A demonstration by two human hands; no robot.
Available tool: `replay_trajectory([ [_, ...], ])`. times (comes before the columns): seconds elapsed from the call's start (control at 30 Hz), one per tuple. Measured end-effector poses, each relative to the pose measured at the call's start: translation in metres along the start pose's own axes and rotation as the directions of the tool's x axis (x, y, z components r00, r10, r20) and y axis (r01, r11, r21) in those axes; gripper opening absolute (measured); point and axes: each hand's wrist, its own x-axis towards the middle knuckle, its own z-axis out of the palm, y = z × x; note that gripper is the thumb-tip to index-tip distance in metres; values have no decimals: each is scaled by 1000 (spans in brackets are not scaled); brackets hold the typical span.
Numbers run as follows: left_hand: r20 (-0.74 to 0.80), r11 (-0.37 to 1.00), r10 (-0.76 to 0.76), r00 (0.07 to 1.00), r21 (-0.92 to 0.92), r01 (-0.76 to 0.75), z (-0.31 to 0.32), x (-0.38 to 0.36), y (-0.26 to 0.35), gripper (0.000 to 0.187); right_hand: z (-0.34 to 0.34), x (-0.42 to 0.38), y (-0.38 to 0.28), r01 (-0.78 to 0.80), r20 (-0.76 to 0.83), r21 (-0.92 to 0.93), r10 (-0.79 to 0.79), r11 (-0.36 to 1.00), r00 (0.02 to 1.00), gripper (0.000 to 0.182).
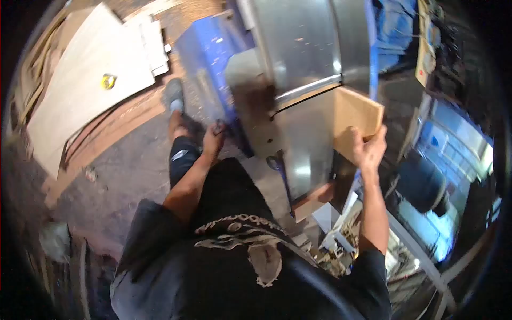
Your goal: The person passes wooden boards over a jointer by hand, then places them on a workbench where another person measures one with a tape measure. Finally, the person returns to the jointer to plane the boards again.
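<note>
My right hand (370, 150) grips a light wooden board (358, 113) by its near right edge, thumb on its face and fingers round the edge. The board stands on edge over the metal machine table (306, 144), beside a metal strip (308, 92) that crosses it. My left hand (213, 140) is low beside the machine's blue body (210, 66), fingers closed; a small dark thing shows at them, too blurred to name.
Large pale sheets (88, 80) lie at the left with a yellow tape roll (108, 81) on them. My foot (173, 93) is between them and the machine. Offcuts (338, 248) lie below the table's near end. Blue machinery (453, 154) stands at the right.
</note>
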Motion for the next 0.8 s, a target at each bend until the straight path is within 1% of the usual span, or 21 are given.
replay_trajectory([
  [0.03,-92,996,63,994,69,-56,0,-14,10,50,2,-2,5,27,-12,-39,-28,999,1000,49],
  [0.07,-129,963,173,976,232,-140,1,9,-34,55,0,-1,1,33,-6,-44,-34,998,999,49],
  [0.1,-156,954,253,955,204,-219,7,34,-75,56,-2,-3,-1,31,-2,-56,-31,998,1000,49],
  [0.17,-157,926,303,940,281,-251,14,5,-47,59,-1,-4,7,53,-7,-63,-53,997,999,49],
  [0.2,-168,924,316,934,277,-263,18,11,-60,59,-1,-3,6,48,5,-72,-48,996,999,49],
  [0.23,-167,920,389,906,117,-374,23,17,-72,60,-2,-2,5,44,16,-80,-43,996,999,49],
  [0.27,-174,880,459,871,-45,-472,26,24,-85,61,-2,-2,5,59,16,-75,-58,995,998,50],
  [0.3,-186,870,476,860,-45,-491,23,31,-86,61,-1,-1,5,72,-1,-66,-73,995,997,50],
  [0.37,-171,955,286,943,-28,-294,22,38,-90,62,0,-1,10,91,1,-59,-91,994,996,51],
  [0.4,-185,984,133,974,-95,-152,18,-20,-31,60,0,-4,10,99,-9,-58,-99,993,995,51],
  [0.43,-190,981,145,971,-100,-166,19,-11,-39,60,0,-3,10,101,-4,-71,-102,992,995,52],
  [0.47,-219,971,217,951,-51,-233,21,9,-57,60,0,-1,9,101,0,-84,-101,991,995,53],
  [0.5,-241,957,281,929,2,-288,22,8,-59,59,0,-3,11,101,-6,-85,-102,991,995,53],
  [0.53,-239,956,284,929,1,-292,25,6,-61,59,0,-4,12,110,-10,-84,-111,990,994,54],
  [0.6,-252,935,329,910,223,-276,26,-25,-35,57,-1,-3,7,124,-28,-79,-127,989,992,55],
  [0.67,-250,935,338,907,195,-295,30,-13,-51,56,-6,-6,0,84,5,-67,-84,994,996,55],
  [0.7,-243,936,343,907,166,-309,32,-5,-55,54,-9,-8,-4,45,31,-31,-44,999,999,54],
  [0.73,-228,936,346,910,155,-316,31,-6,-52,51,-7,-5,1,61,17,-59,-60,996,998,54],
  [0.77,-228,933,352,908,6,-360,35,39,-88,49,-3,-2,8,76,4,-88,-76,993,997,54],
  [0.8,-248,917,321,914,323,-234,30,-11,-34,47,-3,-2,8,78,5,-93,-77,993,997,54],
])
